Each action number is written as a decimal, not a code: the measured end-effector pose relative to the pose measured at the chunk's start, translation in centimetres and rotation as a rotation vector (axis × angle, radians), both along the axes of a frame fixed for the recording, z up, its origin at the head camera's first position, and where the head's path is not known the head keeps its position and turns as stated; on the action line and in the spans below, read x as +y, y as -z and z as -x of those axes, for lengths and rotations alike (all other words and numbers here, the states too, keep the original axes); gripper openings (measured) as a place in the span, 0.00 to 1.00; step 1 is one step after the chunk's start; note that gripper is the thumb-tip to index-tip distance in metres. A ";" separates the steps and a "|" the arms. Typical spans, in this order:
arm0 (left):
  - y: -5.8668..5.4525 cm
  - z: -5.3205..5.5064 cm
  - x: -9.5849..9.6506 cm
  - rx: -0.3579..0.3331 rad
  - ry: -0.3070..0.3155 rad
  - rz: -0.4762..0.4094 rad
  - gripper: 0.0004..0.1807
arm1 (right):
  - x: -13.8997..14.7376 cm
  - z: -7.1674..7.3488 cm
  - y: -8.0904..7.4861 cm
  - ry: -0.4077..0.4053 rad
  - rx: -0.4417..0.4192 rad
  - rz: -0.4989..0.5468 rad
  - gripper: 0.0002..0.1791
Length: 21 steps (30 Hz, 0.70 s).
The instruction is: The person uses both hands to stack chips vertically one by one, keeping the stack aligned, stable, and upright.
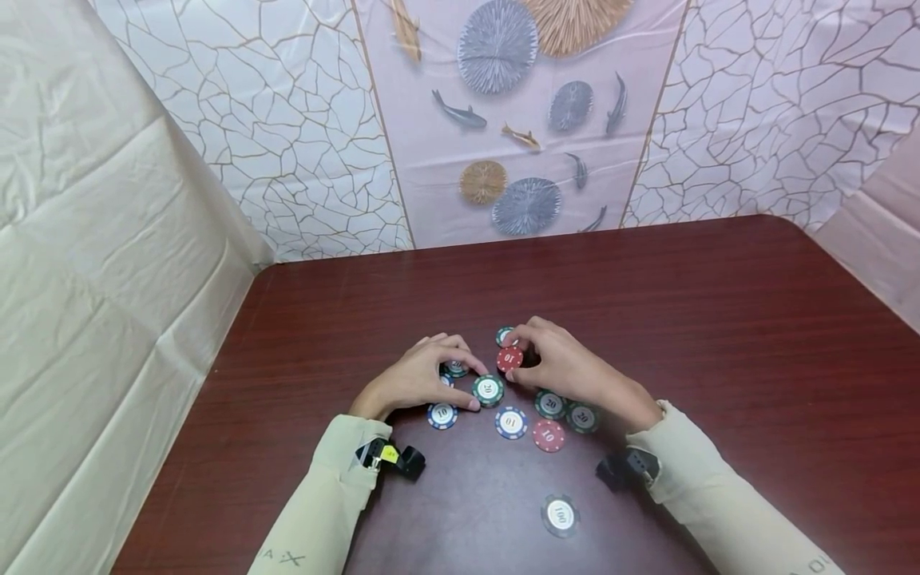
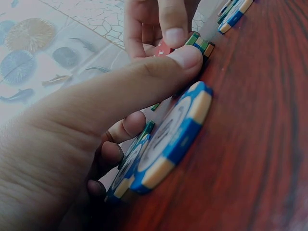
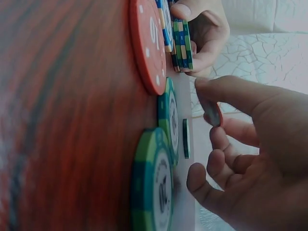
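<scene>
My left hand (image 1: pixel 413 377) pinches a short stack of poker chips (image 1: pixel 488 390) between thumb and forefinger, a green 20 chip on top. Blue and green edges of that stack (image 3: pixel 183 45) show in the right wrist view. Just right of it, my right hand (image 1: pixel 568 367) holds a red 10 chip (image 1: pixel 509 359) by its edges, raised off the table in the right wrist view. Behind the red chip lies a green chip (image 1: pixel 505 336), partly covered. Below the left hand are a blue 10 chip (image 1: pixel 442 416) and a green chip (image 1: pixel 456 369), the latter partly hidden by fingers.
Nearer me lie another blue 10 chip (image 1: pixel 511 423), a red 10 chip (image 1: pixel 549 436) and two green 20 chips, one left (image 1: pixel 550 404) and one right (image 1: pixel 582 417). A grey 100 chip (image 1: pixel 560 515) lies closest on the dark red table (image 1: pixel 719 319). Patterned cloth (image 1: pixel 287 120) hangs behind.
</scene>
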State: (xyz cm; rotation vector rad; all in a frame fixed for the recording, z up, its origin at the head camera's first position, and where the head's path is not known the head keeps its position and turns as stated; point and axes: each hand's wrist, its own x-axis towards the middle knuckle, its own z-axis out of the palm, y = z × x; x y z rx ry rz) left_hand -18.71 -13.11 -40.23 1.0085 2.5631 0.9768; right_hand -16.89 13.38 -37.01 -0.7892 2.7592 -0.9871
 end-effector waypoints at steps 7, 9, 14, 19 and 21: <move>-0.1 0.0 0.0 0.001 -0.003 0.000 0.20 | 0.2 0.1 0.0 -0.050 -0.027 0.069 0.20; 0.0 0.0 0.0 0.004 -0.003 -0.002 0.21 | 0.2 0.0 0.0 -0.073 -0.039 0.077 0.20; 0.1 0.0 0.0 0.007 -0.006 -0.002 0.22 | 0.1 -0.2 -0.2 -0.135 -0.057 0.080 0.21; 0.1 0.0 -0.1 -0.001 -0.018 -0.003 0.24 | -0.4 -0.4 -0.4 -0.183 -0.047 0.063 0.21; 0.1 0.0 0.0 -0.001 -0.017 -0.007 0.24 | -0.6 -0.4 -0.3 -0.195 -0.050 0.058 0.21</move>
